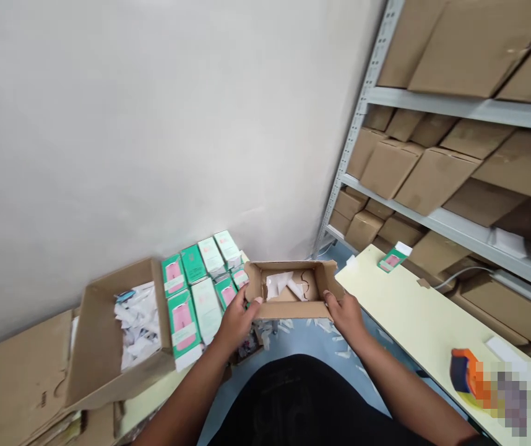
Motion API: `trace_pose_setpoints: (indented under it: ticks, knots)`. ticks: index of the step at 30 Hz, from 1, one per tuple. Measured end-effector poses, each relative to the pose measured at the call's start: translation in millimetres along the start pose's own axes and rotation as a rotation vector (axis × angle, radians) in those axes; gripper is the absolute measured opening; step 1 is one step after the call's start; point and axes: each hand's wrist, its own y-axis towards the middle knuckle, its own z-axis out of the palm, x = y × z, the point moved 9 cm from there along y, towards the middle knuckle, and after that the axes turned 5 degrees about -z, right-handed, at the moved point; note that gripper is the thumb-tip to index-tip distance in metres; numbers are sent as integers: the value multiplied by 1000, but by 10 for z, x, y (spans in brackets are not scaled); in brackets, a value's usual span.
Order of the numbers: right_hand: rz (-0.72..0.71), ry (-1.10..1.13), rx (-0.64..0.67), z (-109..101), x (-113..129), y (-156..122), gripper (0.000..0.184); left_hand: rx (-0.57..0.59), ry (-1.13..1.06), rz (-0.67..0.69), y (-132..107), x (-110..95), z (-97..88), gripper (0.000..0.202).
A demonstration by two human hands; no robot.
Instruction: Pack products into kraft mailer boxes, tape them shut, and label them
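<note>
Between my two hands I hold a small open cardboard box (284, 310) in front of my body. My left hand (240, 313) grips its left end, thumb over the near edge. On the right end, my right hand (343, 310) has its thumb over the rim and its fingers mostly hidden behind the wall. Crumpled white paper scraps (286, 286) lie inside the box. Just left of my left hand stand rows of green and white product boxes (207, 310), some showing a pink picture.
A larger cardboard box (103, 310) with white paper sits left, beside flattened cardboard (19, 365). At right, a pale narrow table (400, 316) carries a green box (392, 259) and an orange tape dispenser (472, 375). Metal shelves (455, 105) hold cartons. Paper scraps litter the blue floor (312, 341).
</note>
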Motion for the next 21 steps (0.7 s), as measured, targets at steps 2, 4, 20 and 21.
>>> trace_pose_setpoints:
  ticks: [2, 4, 20, 21]
  knots:
    - [28, 16, 20, -153, -318, -25, 41, 54, -20, -24, -32, -26, 383, 58]
    - [60, 45, 52, -314, -656, -64, 38, 91, -58, -53, -61, -55, 759, 53]
    - [486, 372, 19, -1266, -2927, -506, 43, 451, 174, -20, 363, -372, 3550, 42]
    - [504, 381, -3, -1277, -3009, -514, 43, 480, 202, -15, 429, -371, 3677, 41]
